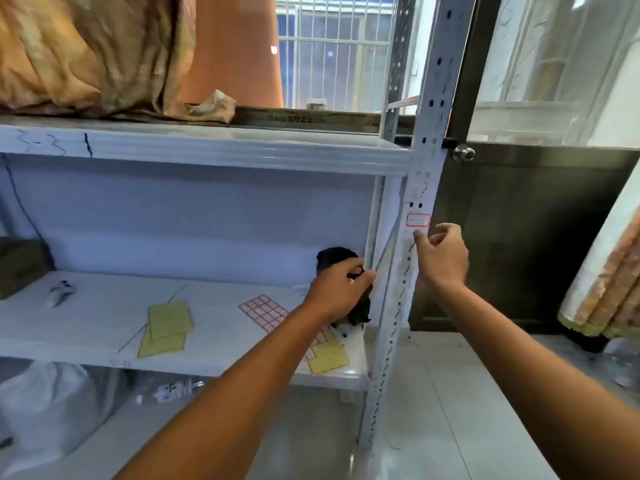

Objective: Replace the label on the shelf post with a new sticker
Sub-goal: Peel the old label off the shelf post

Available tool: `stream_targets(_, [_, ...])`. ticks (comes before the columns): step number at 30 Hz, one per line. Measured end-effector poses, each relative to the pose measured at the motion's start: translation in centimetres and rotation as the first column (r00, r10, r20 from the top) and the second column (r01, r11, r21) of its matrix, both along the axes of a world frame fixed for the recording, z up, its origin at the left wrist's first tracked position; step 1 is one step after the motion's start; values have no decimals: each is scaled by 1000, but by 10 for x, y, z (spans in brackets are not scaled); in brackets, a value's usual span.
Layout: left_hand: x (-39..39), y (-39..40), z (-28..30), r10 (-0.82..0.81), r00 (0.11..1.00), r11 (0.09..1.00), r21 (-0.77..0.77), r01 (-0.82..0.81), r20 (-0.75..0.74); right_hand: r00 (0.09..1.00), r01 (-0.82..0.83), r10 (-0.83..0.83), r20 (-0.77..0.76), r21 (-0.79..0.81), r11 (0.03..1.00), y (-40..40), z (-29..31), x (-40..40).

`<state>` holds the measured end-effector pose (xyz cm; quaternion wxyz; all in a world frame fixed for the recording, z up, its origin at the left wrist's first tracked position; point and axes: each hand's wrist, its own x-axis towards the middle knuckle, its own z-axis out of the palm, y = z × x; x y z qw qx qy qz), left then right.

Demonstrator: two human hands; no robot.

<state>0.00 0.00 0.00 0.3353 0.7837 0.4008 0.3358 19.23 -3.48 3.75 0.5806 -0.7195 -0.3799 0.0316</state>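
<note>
A white label with a red border (418, 220) is stuck on the front of the white perforated shelf post (425, 143), just below a pair of holes. My right hand (441, 254) is right under it, thumb tip touching the post, fingers curled, nothing visible in it. My left hand (341, 289) is to the left of the post over the shelf, fingers closed on a black object (334, 255) that it partly hides. A sheet of red-bordered stickers (265, 311) lies on the shelf board (97, 327) near my left wrist.
Yellow backing sheets (169, 322) and another yellow sheet (328, 357) lie on the shelf. A small tool (59, 293) rests at the left. Folded fabric (86, 53) fills the upper shelf. A dark door with a round knob (463, 153) stands right of the post.
</note>
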Motion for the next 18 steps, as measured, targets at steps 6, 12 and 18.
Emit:
stream_targets(6, [52, 2, 6, -49, 996, 998, -32, 52, 69, 995, -95, 96, -32, 42, 995, 20, 4, 7])
stream_targets(12, [97, 32, 14, 12, 992, 999, -50, -5, 127, 997, -77, 77, 0, 81, 994, 33, 6, 24])
stream_targets(18, [126, 59, 11, -17, 973, 996, -78, 35, 231, 999, -41, 38, 22, 173, 984, 37, 1, 34])
